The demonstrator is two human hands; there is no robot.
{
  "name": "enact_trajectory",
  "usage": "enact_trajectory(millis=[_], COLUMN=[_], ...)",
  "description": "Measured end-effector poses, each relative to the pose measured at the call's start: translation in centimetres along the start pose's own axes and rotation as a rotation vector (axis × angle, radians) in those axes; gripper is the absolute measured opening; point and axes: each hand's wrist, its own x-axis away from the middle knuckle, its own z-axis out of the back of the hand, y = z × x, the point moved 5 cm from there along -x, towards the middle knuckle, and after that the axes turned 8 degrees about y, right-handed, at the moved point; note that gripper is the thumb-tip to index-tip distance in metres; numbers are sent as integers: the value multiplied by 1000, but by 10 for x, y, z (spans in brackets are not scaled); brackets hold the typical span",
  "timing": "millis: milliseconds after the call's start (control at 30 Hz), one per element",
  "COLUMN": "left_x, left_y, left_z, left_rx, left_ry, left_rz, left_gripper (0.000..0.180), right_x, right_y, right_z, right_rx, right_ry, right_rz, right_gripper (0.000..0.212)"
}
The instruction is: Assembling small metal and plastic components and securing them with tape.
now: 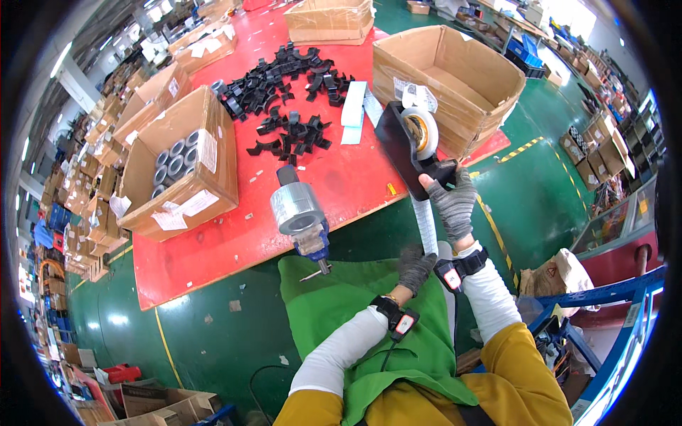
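A black tape dispenser [399,150] with a white roll [420,133] on it is at the table's near edge. My right hand [455,206], in a grey glove with bare fingertips, is closed on its near end, the thumb on top. From the dispenser a pale printed strip [424,226] hangs down to my left hand [415,268]. That dark-gloved hand is closed at the strip's lower end, in front of my green apron [341,305]. To the left, a blue clamp [312,245] at the table edge carries a grey metal cylinder [297,208] with a black piece behind it.
Black curved clips [291,135] lie heaped on the red table [213,248]. A carton [177,167] at left holds several grey rings. Another carton [455,92] stands behind the dispenser, beside a folded pale blue strip [353,113]. A blue metal frame [618,319] is close on my right.
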Motion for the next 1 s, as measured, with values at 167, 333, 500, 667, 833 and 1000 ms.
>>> enact_trajectory(millis=[167,333,500,667,833,1000], left_x=[-3,-2,-3,-3,-16,-21], left_y=[-40,-5,-12,-8,-25,-45], left_z=[-14,4,12,15,26,1], left_rx=[-142,-38,25,178,310,239], left_ry=[81,-90,-145,-365,-413,-479], left_rz=[-142,16,33,141,40,6], left_gripper=[41,42,30,30,28,28], right_x=[10,-14,-68,-116,-121,-105], right_y=[-7,-19,-125,-125,-96,-48], right_z=[-17,4,-21,-127,-199,-236], right_rx=[99,388,363,696,1000,1387], right_ry=[-25,-181,-304,-835,-1270,-1480], right_rz=[137,286,649,1046,1061,1228], right_gripper=[59,74,52,38,31,46])
